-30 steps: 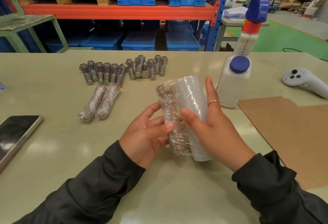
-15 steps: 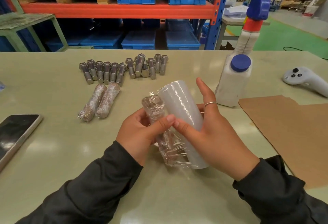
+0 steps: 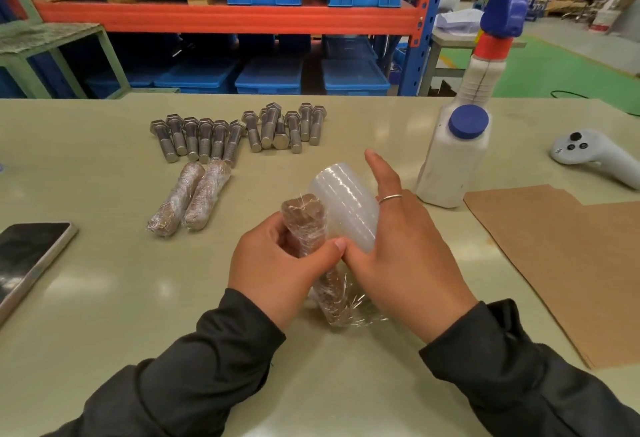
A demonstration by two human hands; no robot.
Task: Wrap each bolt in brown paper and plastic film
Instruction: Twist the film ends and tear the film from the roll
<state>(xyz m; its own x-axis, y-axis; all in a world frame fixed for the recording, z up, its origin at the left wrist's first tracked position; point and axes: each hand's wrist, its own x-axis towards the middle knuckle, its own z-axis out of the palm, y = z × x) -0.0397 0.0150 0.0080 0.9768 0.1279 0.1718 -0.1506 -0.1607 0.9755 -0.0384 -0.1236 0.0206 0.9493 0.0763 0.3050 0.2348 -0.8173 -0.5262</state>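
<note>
Left hand [image 3: 277, 263] grips wrapped bolt [image 3: 304, 225] — right hand [image 3: 401, 256] cups film roll [image 3: 346, 204].

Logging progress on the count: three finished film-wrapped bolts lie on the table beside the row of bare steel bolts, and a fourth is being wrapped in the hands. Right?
Not quite. The head view shows two finished film-wrapped bolts lying by the bare steel bolts, not three; the bolt in the hands is the third.

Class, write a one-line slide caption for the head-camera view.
Left hand grips a paper-wrapped bolt while the right hand holds the film roll against it.
</note>
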